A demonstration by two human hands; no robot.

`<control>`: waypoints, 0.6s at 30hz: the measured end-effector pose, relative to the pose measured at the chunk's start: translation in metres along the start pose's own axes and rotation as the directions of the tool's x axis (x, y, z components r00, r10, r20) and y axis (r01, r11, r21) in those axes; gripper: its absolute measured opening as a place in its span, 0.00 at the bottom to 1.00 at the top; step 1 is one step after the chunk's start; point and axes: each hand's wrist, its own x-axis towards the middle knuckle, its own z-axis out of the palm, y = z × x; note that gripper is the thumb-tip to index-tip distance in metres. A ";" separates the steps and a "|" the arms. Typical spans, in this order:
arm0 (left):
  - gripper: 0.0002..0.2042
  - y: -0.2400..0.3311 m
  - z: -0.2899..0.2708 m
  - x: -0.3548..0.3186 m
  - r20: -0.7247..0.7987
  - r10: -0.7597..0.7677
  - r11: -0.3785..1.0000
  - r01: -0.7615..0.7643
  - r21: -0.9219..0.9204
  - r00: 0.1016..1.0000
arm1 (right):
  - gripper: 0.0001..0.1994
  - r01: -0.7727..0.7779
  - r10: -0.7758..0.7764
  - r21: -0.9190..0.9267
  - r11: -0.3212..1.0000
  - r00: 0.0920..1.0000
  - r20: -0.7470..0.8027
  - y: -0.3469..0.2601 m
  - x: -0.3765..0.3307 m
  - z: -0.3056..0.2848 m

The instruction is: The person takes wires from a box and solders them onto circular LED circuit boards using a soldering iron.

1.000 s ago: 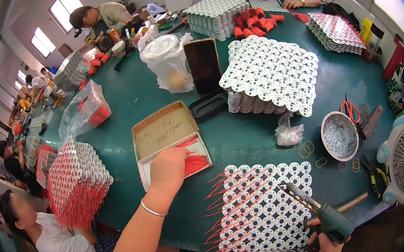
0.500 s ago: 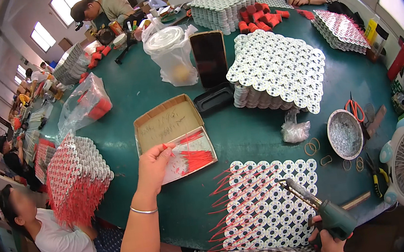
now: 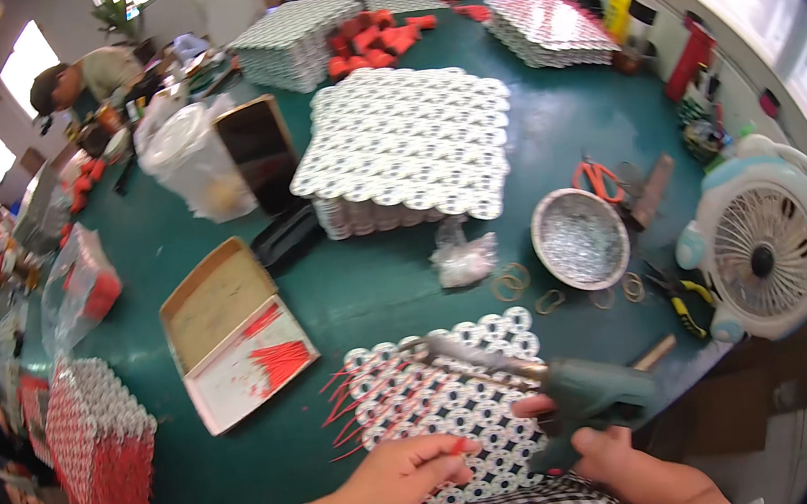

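In front of me lies a flat panel of joined white round circuit boards point(image 3: 483, 408). Thin red wires point(image 3: 345, 415) stick out along its left side. Over the panel's near part, my left hand point(image 3: 401, 476) pinches a short red wire point(image 3: 462, 445) between thumb and fingertips. My right hand point(image 3: 605, 454) is wrapped round the handle of a green soldering gun point(image 3: 597, 391). Its long metal nose reaches left over the panel's far part; whether the tip touches a board I cannot tell. An open cardboard box point(image 3: 219, 310) at the left holds loose red wires point(image 3: 281, 363).
Beyond the panel stands a big stack of board panels point(image 3: 400, 142). To the right are a bowl of shiny bits point(image 3: 579, 238), orange scissors point(image 3: 597, 180), pliers point(image 3: 684, 303) and a fan point(image 3: 761, 248). A phone point(image 3: 259, 156) leans at the back. Other people sit round the table.
My left hand has come from the box to the panel with the red wire. The soldering gun has moved left over the panel. The view has turned right.
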 end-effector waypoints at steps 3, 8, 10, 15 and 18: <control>0.12 -0.008 0.021 0.016 0.120 0.017 0.977 0.009 -0.212 0.993 | 0.26 -0.021 0.026 -0.062 0.998 0.996 0.091 0.005 0.005 0.003; 0.14 0.014 0.023 0.025 0.168 -0.145 0.958 0.181 -0.224 0.975 | 0.20 -0.048 0.061 -0.152 0.987 0.995 0.081 0.032 -0.009 -0.013; 0.14 0.010 0.022 0.028 0.158 -0.176 0.951 0.209 -0.227 0.972 | 0.20 0.019 -0.001 -0.166 0.986 0.994 0.105 0.031 -0.006 -0.014; 0.09 -0.003 0.030 0.029 0.058 -0.049 0.898 0.069 -0.434 0.997 | 0.22 0.082 -0.072 -0.223 0.971 0.996 0.053 0.039 -0.005 -0.018; 0.10 -0.019 0.029 0.032 0.127 0.017 0.874 0.047 -0.483 0.992 | 0.25 -0.049 0.050 -0.053 0.997 0.999 0.018 0.017 -0.006 -0.013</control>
